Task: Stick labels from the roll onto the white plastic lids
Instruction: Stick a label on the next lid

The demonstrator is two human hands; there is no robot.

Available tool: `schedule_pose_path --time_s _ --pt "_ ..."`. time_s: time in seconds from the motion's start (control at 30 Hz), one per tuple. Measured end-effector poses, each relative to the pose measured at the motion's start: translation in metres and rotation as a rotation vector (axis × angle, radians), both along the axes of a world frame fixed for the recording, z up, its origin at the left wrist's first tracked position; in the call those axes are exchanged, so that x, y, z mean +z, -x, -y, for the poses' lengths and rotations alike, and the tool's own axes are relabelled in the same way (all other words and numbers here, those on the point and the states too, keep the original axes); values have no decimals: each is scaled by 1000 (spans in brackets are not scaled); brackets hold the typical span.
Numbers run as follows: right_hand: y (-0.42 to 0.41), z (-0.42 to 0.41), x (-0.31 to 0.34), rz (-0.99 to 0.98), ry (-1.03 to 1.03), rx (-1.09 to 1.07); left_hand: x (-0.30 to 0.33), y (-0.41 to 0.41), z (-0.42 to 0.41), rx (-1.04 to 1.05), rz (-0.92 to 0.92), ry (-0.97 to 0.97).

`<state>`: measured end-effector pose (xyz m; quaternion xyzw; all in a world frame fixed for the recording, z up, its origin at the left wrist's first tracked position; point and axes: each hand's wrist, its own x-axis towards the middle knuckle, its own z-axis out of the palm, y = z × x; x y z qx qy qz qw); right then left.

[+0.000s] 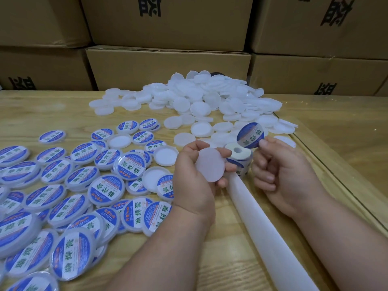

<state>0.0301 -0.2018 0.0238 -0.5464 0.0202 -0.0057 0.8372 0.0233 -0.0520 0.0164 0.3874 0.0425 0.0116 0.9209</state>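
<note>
Left hand (194,179) grips a bare lid (211,164), fingers curled round its rim. Right hand (281,171) pinches a label (249,135) above the roll (240,156) on the desk (231,259).

A storeroom or packing room: stacked printed cardboard cartons (168,66) wall the worktop's (52,114) far edge.

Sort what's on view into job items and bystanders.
Job: blank lid in left hand; peeled label pinched by right hand; label roll; unlabelled lid pile; labelled lids.
Bystanders: cardboard boxes; wooden table.
</note>
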Motion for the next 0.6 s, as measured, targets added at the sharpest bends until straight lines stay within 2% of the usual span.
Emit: schedule_pose_path --time_s 0.1,0.2,0.43,0.6 --pt "-1 6 1 -100 -120 242 1 -4 0 -14 -53 8" --pt "-1 8 1 -146 -159 397 1 -7 -1 -9 -52 55" --pt "2 11 5 -236 -178 574 3 -8 -3 -12 -92 183" --pt "2 12 6 -250 -174 610 0 -8 -3 -46 -35 173"
